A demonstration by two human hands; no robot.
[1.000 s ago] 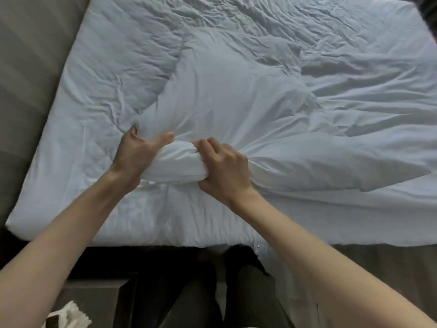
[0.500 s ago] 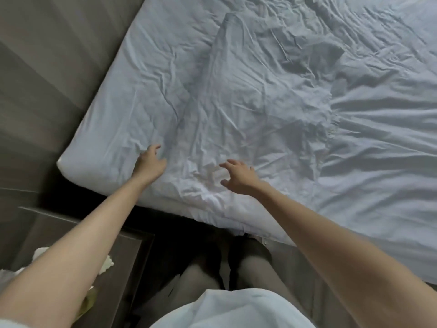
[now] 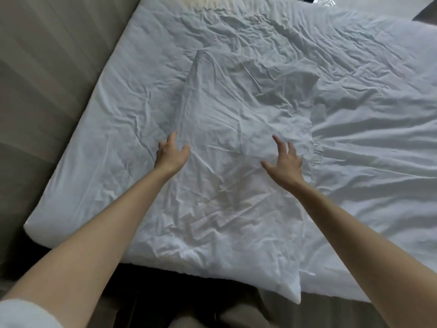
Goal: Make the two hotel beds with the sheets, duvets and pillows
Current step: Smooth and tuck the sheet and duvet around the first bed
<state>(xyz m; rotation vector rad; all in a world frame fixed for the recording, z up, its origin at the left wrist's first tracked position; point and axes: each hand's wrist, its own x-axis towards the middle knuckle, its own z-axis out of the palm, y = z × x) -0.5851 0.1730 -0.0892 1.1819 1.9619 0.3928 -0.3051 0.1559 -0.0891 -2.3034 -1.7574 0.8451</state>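
The left hand (image 3: 171, 153) and the right hand (image 3: 285, 158) were both spread, with straight, parted fingers, and gripped nothing. Both were reached out over the white, rumpled, rectangular fabric pillow (image 3: 236, 110). The picture did not show whether the palms pressed the cloth or hovered just above it.

The pillow lay flat on the white, creased bedding of the bed (image 3: 113, 119), directly under and ahead of the hands. Its long axis ran away from the person, from the bed's near edge toward the far side. One short end lay back under the forearms, and a corner of it drooped over the near edge. The other short end pointed forward, well beyond the fingertips.

The left hand sat at the pillow's left long side, its fingers about on that edge. The right hand sat just inside the right long side. The hands bracketed the pillow across its width at about mid-length, and neither was clearly nearer.

Judging from this, the next move would turn on that bracket. Each hand was near its own long side, so both could smooth the pillow outward or grasp it by the sides and lift it level. Where the bed's head lay could not be told.
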